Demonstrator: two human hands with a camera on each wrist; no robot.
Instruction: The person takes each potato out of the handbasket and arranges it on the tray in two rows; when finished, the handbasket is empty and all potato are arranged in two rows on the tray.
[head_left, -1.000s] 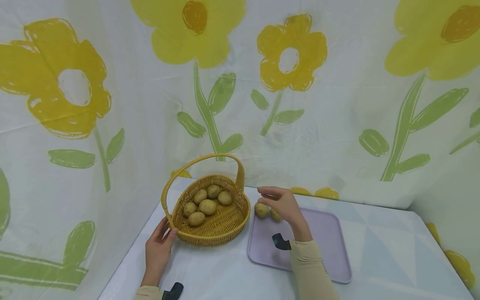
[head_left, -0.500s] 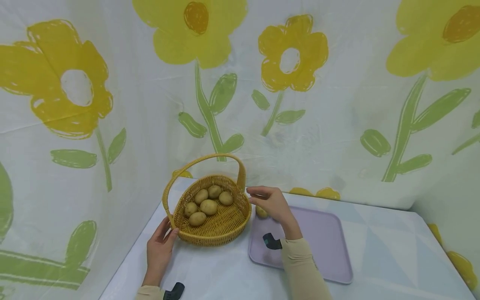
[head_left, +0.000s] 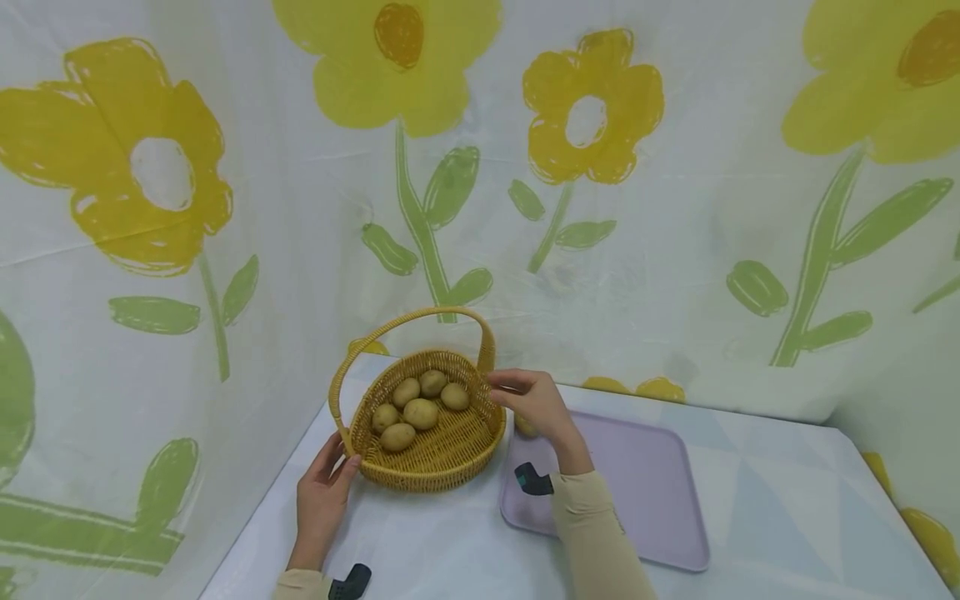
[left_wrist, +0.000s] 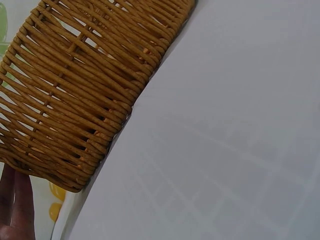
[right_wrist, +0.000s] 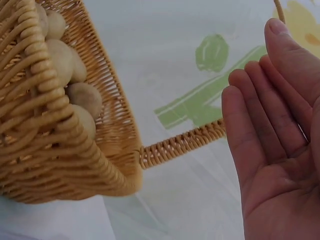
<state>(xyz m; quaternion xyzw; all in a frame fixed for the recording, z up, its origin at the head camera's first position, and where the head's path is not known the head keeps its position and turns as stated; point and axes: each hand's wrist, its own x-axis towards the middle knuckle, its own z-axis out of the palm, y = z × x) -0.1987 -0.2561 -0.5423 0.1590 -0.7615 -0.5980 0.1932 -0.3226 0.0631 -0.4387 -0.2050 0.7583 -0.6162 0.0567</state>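
Note:
In the head view my left hand (head_left: 322, 500) holds the wicker basket (head_left: 431, 479) at its near left corner, where the handle joins. The left wrist view shows fingers (left_wrist: 21, 205) against the woven wall. Several potatoes (head_left: 421, 414) lie in the back and left of the basket. My right hand (head_left: 536, 404) is raised beside the basket's right rim, near the handle's right end. Its fingers (right_wrist: 245, 130) are extended and slightly bent, with nothing held in the palm. One potato (head_left: 525, 427) shows partly behind this hand on the purple tray (head_left: 645, 492).
The tray lies right of the basket on a pale patterned table cloth (head_left: 780, 500). Curtains printed with flowers (head_left: 675, 250) rise behind the table and at its left. The arched basket handle (head_left: 408, 317) stands upright over the basket.
My right hand has moved left from above the tray to the basket's right rim. The left hand stays at the basket's corner. The potatoes in the basket look unmoved.

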